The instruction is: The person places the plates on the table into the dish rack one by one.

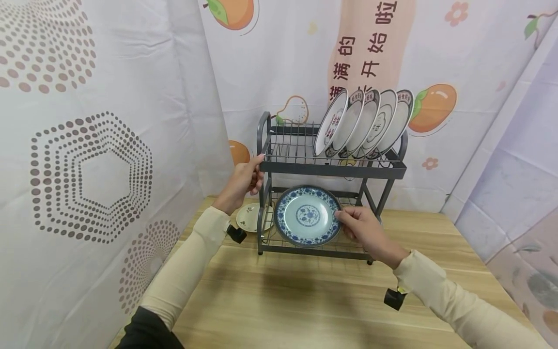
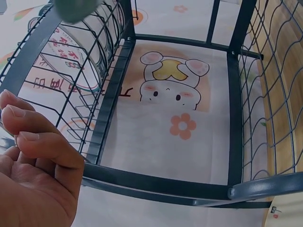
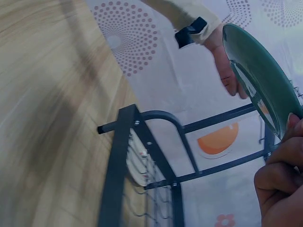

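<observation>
My right hand (image 1: 364, 230) pinches the right rim of a blue-and-white patterned plate (image 1: 307, 215), thumb on its face. The plate faces me, tilted, in front of the dark two-tier dish rack (image 1: 333, 169) at lower-tier height. Its green underside (image 3: 270, 71) shows in the right wrist view. At the rack's upper left corner, my left hand (image 1: 244, 182) grips the frame, thumb on the top rail. Its curled fingers (image 2: 47, 146) appear beside the upper tier in the left wrist view. Whether the plate touches the lower tier, I cannot tell.
Several white plates with dark patterned rims (image 1: 366, 121) stand on edge in the upper tier's right half. A cream plate (image 1: 248, 217) lies at the rack's lower left, partly behind its post. Patterned curtains (image 1: 183, 97) surround the wooden table (image 1: 279, 295).
</observation>
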Available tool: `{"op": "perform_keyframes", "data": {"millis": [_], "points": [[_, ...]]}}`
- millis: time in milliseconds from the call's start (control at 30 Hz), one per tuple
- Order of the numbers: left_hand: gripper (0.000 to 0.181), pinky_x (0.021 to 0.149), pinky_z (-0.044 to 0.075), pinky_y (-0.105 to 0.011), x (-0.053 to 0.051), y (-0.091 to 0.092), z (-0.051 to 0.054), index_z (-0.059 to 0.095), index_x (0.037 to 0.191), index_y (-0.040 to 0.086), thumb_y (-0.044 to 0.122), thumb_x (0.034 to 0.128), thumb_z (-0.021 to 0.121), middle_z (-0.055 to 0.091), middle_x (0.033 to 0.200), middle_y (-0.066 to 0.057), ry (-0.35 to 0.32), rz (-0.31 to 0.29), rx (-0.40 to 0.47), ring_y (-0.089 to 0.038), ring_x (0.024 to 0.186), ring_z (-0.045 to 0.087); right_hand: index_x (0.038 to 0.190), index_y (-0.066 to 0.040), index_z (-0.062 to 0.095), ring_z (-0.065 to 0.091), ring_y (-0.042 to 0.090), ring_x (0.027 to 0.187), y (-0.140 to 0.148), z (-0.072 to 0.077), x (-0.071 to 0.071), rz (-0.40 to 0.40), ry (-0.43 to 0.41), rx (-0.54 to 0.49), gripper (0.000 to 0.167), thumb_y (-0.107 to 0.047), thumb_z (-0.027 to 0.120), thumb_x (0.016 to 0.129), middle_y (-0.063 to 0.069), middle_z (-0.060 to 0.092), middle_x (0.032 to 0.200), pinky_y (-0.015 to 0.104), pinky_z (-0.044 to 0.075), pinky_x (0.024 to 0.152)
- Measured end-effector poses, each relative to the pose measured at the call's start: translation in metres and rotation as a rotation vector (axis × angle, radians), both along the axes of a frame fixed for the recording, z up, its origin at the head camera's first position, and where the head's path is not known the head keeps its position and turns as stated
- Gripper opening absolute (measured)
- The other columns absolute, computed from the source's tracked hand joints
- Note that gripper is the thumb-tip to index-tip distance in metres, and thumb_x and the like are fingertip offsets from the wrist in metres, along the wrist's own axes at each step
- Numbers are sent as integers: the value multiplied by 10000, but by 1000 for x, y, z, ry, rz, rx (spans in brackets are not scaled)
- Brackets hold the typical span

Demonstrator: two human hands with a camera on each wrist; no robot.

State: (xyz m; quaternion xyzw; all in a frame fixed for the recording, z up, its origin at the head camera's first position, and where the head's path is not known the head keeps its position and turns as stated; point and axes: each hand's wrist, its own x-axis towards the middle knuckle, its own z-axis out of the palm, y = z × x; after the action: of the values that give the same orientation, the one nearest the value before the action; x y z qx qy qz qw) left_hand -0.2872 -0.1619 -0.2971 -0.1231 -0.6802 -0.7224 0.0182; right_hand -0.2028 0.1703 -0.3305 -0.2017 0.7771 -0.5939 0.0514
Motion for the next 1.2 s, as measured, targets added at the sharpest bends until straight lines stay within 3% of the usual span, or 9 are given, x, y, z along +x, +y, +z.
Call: {"op": "perform_keyframes", "data": {"millis": [433, 633, 1200], "points": [[498, 428, 300, -249, -3, 3, 0, 507, 704, 94, 477, 1014, 579, 503, 549, -12, 41, 10, 35, -120, 411, 408, 758, 11, 551, 342, 85, 486, -1, 49, -1, -31, 133, -30, 353, -165, 550, 1064, -26, 415, 551, 272, 269, 427], [495, 422, 304, -232, -1, 5, -2, 504, 719, 92, 485, 1011, 581, 504, 554, -10, 43, 12, 34, -119, 412, 407, 690, 6, 467, 320, 94, 446, -4, 71, -3, -55, 196, -40, 405, -147, 559, 1053, -17, 402, 516, 280, 240, 400], [525, 412, 292, -222, 1, 10, -6, 504, 685, 99, 510, 998, 597, 495, 540, -2, 59, 73, 62, -107, 400, 404, 806, 21, 649, 362, 113, 507, -8, 133, -20, -150, 230, 32, 366, -235, 569, 1055, -7, 509, 623, 247, 306, 460]]}}
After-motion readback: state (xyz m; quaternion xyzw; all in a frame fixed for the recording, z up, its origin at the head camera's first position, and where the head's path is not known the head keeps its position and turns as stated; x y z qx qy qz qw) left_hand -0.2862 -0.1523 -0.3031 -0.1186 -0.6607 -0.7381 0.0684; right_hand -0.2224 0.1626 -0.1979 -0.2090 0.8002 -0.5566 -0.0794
